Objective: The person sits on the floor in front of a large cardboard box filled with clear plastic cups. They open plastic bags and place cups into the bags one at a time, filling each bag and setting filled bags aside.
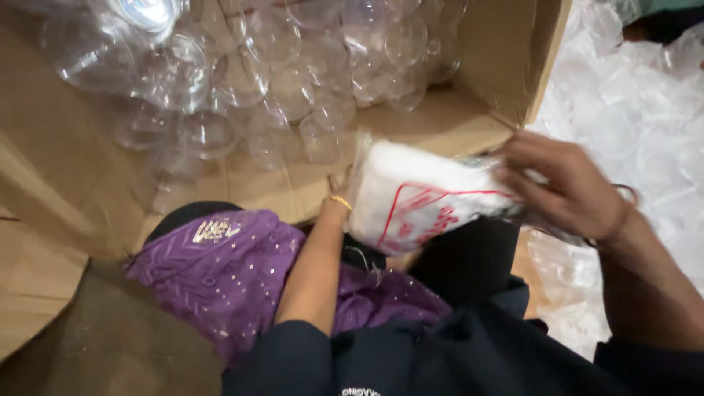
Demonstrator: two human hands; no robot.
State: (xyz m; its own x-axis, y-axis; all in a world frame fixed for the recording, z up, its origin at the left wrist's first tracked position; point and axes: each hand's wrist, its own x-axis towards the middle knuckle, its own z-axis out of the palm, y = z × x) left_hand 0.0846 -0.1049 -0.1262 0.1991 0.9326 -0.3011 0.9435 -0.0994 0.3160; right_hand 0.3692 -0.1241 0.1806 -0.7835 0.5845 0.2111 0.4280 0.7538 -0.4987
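Observation:
A white plastic packet [422, 194] with red printing lies across my lap, in front of an open cardboard box [440, 121]. My right hand [568, 187] grips the packet's right end, fingers curled over its top edge. My left hand [339, 196] is almost wholly hidden behind the packet's left end; only the wrist with a gold bangle shows, so its grip cannot be seen. Several clear plastic cups [242, 73] lie loose inside the box, just beyond the packet.
A heap of clear plastic lids or cups in bags [634, 110] fills the right side. The box's right flap [513, 51] stands upright between the two piles. Purple sequinned cloth [227, 268] covers my lap, and brown cardboard [44, 220] lies at the left.

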